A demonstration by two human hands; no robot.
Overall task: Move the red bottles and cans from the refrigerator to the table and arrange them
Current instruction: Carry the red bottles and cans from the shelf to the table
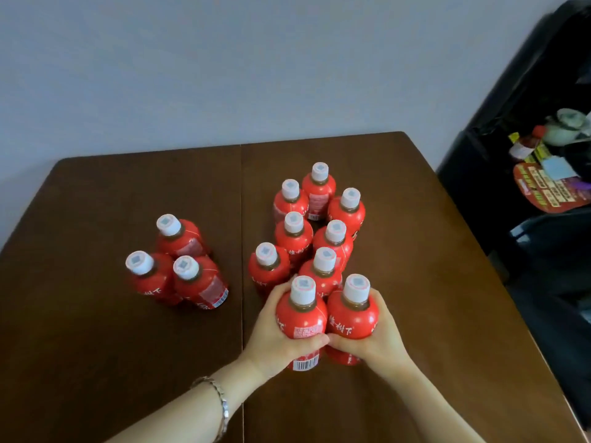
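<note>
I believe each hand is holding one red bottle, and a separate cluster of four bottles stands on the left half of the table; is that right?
Not quite: the head view shows three bottles in the left cluster, not four. The left hand and right hand each hold one red bottle on the table.

White characters on red bottles [302, 318], illegible

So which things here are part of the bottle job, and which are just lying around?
Part of the job:
- left hand and right hand, each gripping a red bottle
- bigger bottle group
- three bottles
- table

Just lying around:
- cluttered black shelf
- bracelet
</note>
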